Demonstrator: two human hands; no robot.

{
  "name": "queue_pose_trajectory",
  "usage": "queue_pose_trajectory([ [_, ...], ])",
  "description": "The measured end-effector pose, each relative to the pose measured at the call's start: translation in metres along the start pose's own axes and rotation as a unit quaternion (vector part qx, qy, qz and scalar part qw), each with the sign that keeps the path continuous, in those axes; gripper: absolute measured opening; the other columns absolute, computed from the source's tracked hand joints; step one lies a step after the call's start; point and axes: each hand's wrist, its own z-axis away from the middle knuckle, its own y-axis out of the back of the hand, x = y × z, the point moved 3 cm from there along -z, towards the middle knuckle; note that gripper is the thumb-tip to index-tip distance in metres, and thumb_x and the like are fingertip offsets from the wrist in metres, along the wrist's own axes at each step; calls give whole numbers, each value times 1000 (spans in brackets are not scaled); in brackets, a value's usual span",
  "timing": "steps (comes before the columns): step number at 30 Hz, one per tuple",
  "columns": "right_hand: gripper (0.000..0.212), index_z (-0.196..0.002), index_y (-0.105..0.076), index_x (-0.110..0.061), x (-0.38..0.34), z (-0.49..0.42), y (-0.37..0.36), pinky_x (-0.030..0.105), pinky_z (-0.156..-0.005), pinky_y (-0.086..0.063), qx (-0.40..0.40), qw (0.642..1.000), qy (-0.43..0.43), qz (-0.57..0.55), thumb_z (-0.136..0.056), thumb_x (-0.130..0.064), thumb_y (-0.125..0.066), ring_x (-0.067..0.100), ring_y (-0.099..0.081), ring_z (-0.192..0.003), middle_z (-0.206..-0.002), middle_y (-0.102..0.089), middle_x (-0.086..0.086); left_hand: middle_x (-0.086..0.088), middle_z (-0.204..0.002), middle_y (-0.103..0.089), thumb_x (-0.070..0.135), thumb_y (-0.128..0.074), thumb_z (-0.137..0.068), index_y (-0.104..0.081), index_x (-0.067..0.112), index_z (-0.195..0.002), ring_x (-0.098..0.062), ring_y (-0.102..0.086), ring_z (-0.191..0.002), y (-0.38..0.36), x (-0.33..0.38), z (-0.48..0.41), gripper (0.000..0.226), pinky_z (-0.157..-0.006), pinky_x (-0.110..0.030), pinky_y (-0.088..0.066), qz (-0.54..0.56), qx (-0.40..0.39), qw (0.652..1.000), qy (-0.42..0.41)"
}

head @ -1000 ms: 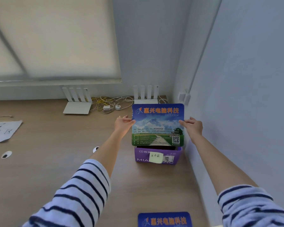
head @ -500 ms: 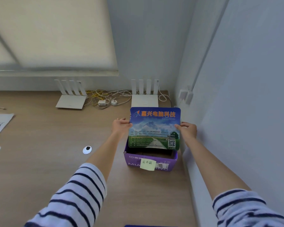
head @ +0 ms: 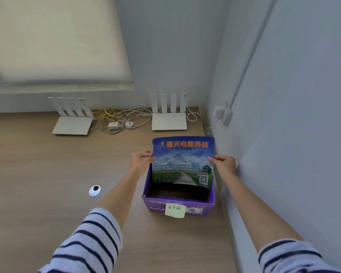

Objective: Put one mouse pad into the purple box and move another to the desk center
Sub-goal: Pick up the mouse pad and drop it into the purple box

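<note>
A blue and green printed mouse pad [head: 182, 162] stands nearly upright over the open purple box [head: 177, 208], its lower edge dipping inside the box's far side. My left hand [head: 141, 161] pinches the pad's left edge. My right hand [head: 223, 164] pinches its right edge. The box sits on the wooden desk beside the right wall and carries a yellow sticky note [head: 175, 210] on its front. No second mouse pad shows in this view.
Two white routers [head: 72, 125] [head: 168, 121] stand at the back of the desk with tangled cables [head: 114, 117] between them. A round cable grommet [head: 95, 190] lies left of the box. The wall [head: 283, 154] runs close along the right.
Both hands have lowered the mouse pad, and its bottom edge now dips into the box. The view shifted forward, so the second pad at the near edge has left the frame.
</note>
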Motion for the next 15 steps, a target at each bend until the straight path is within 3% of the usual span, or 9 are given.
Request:
queue_pose_trajectory([
  [5, 35, -104, -69, 6, 17, -10, -4, 27, -77, -43, -3, 1000, -19, 6, -73, -7, -80, 22, -60, -82, -104, -71, 20, -4, -115, -70, 10, -81, -70, -76, 10, -91, -22, -63, -106, -1, -5, -2, 21, -102, -45, -47, -12, 8, 1000, -8],
  [12, 28, -98, -72, 2, 35, -18, -8, 22, -65, -46, -20, 999, -24, 21, -73, -8, -80, 29, -67, -84, -89, -70, 12, -6, -112, -71, 12, -81, -70, -75, 11, -91, -24, -63, -108, -3, -19, -1, 22, -101, -44, -47, -18, 25, 1000, 5],
  [15, 30, -100, -72, 1, 37, -17, -10, 16, -60, -43, -28, 999, -20, 18, -72, -7, -80, 21, -64, -78, -89, -70, 11, -7, -116, -69, 15, -82, -70, -72, 13, -102, -23, -60, -115, -1, -20, 3, 33, -102, -40, -46, -19, 47, 999, 9],
])
